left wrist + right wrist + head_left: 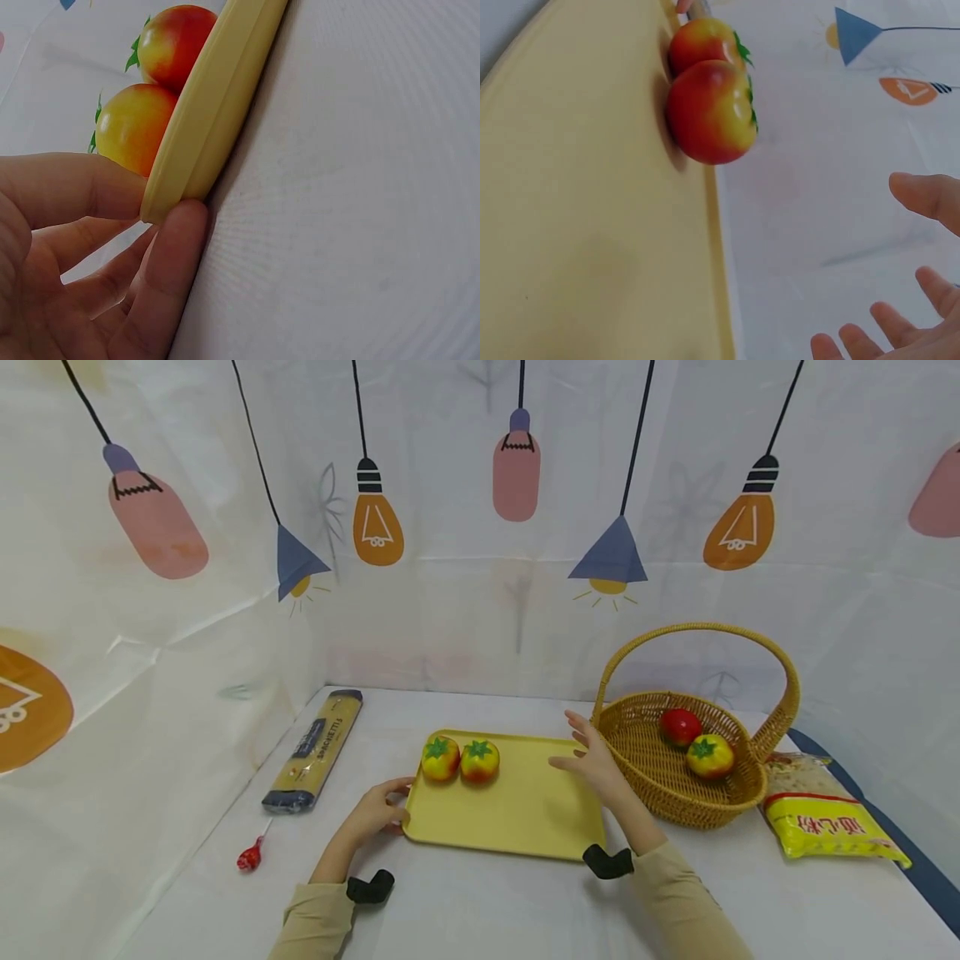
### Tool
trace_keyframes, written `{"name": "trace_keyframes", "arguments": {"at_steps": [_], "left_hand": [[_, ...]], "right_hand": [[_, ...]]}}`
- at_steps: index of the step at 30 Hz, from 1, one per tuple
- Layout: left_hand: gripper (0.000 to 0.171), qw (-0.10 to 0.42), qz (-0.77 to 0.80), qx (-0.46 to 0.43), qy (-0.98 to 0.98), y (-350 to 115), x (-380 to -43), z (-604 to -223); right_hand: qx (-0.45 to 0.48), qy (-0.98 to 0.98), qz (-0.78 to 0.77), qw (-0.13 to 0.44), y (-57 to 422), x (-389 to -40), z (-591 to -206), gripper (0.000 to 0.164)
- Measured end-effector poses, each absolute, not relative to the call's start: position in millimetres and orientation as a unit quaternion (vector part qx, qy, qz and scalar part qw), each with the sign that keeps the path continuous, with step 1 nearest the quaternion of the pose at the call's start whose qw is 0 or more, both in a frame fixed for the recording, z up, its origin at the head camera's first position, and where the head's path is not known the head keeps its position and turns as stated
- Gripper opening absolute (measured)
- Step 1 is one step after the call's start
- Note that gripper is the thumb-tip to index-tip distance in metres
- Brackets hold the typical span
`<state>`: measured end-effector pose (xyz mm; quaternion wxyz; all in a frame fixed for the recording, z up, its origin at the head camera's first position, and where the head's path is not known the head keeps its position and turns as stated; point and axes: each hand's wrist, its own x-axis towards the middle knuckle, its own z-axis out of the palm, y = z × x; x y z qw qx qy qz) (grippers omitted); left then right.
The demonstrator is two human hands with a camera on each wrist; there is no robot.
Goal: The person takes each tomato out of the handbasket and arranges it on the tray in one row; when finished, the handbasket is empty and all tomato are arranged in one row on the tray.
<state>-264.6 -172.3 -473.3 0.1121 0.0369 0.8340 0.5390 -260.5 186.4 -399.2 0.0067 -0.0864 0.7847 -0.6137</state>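
A yellow tray [517, 814] lies on the white table with two yellow-and-red toy tomatoes [440, 758] with green tops side by side at its back left. My left hand [372, 812] pinches the tray's left edge; in the left wrist view the thumb and a finger [82, 187] close on the rim. Spread and holding nothing, my right hand [596, 762] hovers over the tray's right end, near the basket. The wicker basket [660, 797] holds another such tomato [710, 757] and a red fruit [681, 727], kind unclear.
A spaghetti pack [315, 752] lies left of the tray, with a red lollipop [250, 857] in front of it. Right of the basket rests a yellow-and-clear food bag [828, 818]. The basket's tall handle [697, 627] arches upward. A printed curtain [450, 635] hangs behind the table.
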Motion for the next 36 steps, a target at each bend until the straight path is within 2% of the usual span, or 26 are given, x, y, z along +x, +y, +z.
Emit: {"name": "trace_keyframes", "arguments": {"at_steps": [11, 20, 36], "left_hand": [[0.066, 0.11, 0.542, 0.03, 0.832, -171, -264, -476], [0.066, 0.111, 0.541, 0.028, 0.833, -170, -266, -476], [0.066, 0.112, 0.543, 0.042, 0.831, -172, -266, -474]], "right_hand": [[-0.074, 0.78, -0.622, -0.006, 210, -254, -394, 0.083], [-0.052, 0.787, -0.614, -0.04, 230, -249, -387, 0.081], [0.001, 0.783, -0.618, -0.074, 276, -242, -381, 0.089]]}}
